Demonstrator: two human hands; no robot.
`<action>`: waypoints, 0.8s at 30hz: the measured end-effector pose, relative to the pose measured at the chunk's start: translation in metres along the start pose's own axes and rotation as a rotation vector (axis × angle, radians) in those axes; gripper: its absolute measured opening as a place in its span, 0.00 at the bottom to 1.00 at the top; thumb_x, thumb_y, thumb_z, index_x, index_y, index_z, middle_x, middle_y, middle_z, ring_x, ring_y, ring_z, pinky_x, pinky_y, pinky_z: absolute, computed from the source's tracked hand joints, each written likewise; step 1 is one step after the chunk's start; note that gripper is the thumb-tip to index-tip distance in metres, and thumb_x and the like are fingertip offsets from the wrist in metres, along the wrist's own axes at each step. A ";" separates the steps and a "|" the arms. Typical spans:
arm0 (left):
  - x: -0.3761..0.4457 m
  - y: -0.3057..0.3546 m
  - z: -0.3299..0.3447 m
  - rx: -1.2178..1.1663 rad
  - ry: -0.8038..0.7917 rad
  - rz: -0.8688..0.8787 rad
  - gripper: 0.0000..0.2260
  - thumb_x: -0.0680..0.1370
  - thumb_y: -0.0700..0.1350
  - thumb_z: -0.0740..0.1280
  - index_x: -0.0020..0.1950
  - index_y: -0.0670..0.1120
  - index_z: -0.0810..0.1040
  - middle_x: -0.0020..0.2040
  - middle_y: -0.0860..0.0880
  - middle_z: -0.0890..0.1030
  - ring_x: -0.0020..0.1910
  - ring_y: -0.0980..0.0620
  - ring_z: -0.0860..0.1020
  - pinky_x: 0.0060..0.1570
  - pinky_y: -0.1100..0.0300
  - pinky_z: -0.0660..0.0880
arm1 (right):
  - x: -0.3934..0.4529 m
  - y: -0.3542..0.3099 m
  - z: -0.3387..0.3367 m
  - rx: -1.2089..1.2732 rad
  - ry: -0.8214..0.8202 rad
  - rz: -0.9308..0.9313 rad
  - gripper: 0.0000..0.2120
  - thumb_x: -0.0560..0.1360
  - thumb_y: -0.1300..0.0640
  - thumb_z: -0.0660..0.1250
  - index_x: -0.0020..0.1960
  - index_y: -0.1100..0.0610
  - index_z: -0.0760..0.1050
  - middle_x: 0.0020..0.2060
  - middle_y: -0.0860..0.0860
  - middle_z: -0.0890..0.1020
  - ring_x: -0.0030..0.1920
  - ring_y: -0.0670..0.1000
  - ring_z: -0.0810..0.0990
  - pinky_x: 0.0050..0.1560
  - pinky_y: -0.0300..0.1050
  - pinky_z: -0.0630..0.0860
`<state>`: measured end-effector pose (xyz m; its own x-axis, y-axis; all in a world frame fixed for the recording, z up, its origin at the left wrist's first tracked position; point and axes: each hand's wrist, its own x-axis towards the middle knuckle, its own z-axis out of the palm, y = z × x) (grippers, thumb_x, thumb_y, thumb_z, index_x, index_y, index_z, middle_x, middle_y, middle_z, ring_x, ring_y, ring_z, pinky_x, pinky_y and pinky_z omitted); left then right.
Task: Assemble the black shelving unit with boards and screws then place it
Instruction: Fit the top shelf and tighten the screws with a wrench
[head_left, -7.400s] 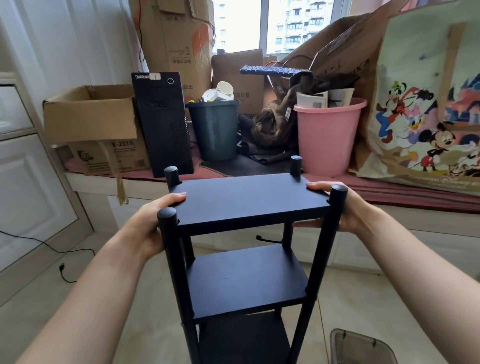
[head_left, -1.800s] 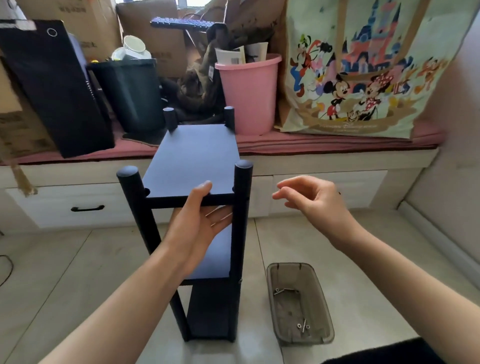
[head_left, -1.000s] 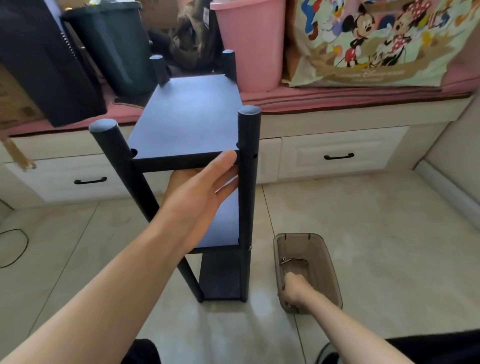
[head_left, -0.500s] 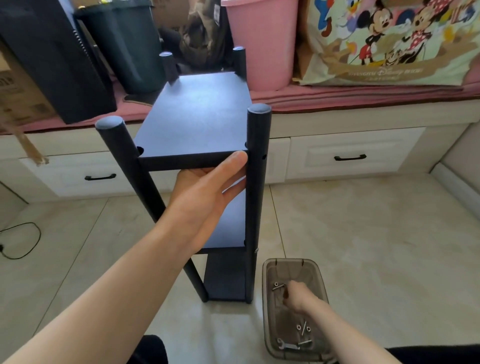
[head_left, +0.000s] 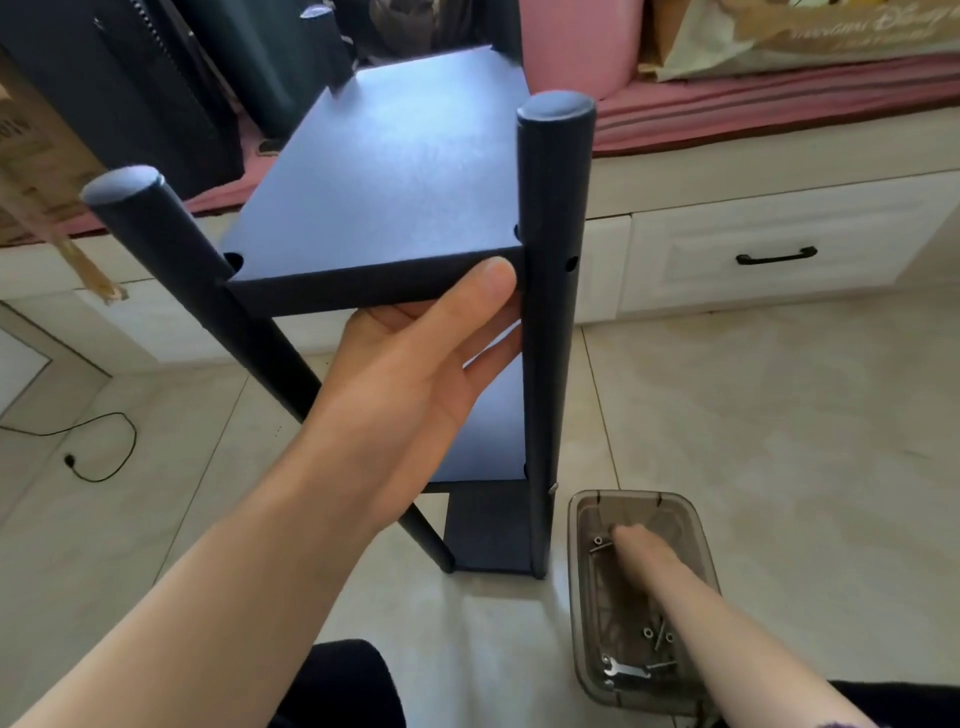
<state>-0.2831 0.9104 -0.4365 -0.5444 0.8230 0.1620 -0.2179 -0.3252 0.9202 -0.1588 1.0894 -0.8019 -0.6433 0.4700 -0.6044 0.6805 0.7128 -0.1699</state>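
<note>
Gripping the top board's (head_left: 395, 171) front edge, my left hand (head_left: 415, 374) had its thumb on the edge and fingers underneath, steadying the shelf (head_left: 550, 312) on the floor. Three boards, three posts visible. Right hand (head_left: 641, 558) was down in the tray (head_left: 698, 525) among screws (head_left: 660, 636) and one wrench (head_left: 626, 670); couldn't tell its grip.

Both forearms are bare, with no sleeves, watch or rings in view. The left hand (head_left: 415, 364) and the right hand (head_left: 636, 553) wear no gloves. Black trousers (head_left: 337, 686) cover the legs at the bottom edge.
</note>
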 end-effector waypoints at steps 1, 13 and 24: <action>0.000 0.000 -0.001 -0.007 0.000 -0.003 0.08 0.77 0.44 0.68 0.50 0.49 0.87 0.57 0.46 0.85 0.63 0.45 0.80 0.63 0.51 0.76 | 0.002 0.001 0.001 -0.016 -0.002 0.001 0.17 0.80 0.68 0.55 0.66 0.60 0.73 0.62 0.59 0.79 0.61 0.58 0.79 0.57 0.48 0.76; 0.003 0.000 0.000 -0.018 -0.017 -0.008 0.08 0.77 0.43 0.68 0.50 0.48 0.86 0.56 0.47 0.85 0.62 0.45 0.81 0.63 0.51 0.76 | 0.020 0.000 0.001 -0.106 0.046 -0.101 0.20 0.82 0.66 0.53 0.73 0.57 0.65 0.61 0.59 0.79 0.60 0.58 0.80 0.60 0.50 0.76; 0.006 0.001 0.003 -0.022 0.022 -0.008 0.09 0.70 0.47 0.74 0.49 0.50 0.86 0.55 0.46 0.85 0.61 0.44 0.82 0.59 0.52 0.79 | 0.044 -0.003 -0.017 -0.164 0.070 -0.086 0.25 0.81 0.67 0.55 0.77 0.59 0.58 0.66 0.60 0.74 0.63 0.60 0.77 0.61 0.53 0.76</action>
<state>-0.2840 0.9162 -0.4339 -0.5601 0.8154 0.1464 -0.2400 -0.3288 0.9134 -0.1952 1.1162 -0.8144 -0.7233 0.4345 -0.5367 0.5590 0.8247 -0.0857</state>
